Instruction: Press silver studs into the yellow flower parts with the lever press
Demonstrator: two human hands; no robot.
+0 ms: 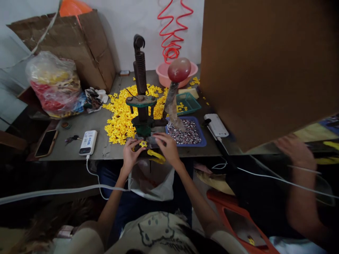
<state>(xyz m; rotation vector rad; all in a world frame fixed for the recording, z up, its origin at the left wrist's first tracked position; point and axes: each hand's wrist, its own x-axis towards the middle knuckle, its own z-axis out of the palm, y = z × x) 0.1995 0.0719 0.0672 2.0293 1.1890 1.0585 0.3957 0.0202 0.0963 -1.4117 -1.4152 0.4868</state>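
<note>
A green and black hand press [142, 106] with a red ball lever [179, 69] stands at the table's front edge. My left hand [130, 151] pinches a small yellow plastic part [143, 144] at the press base. My right hand [166, 146] lies beside it on the base, fingers curled down over the same spot; what it holds is hidden. A heap of yellow parts [124, 113] lies behind the press. A blue tray [201, 139] of small round metal pieces sits just right of my right hand.
A white power bank [88, 141], a phone [46, 143], a filled plastic bag [54, 84] and a cardboard box [79, 46] are at left. A pink basin [164, 76], a teal basket [189, 102] and a large brown board [265, 63] are at right. Another person's arm [299, 183] reaches in.
</note>
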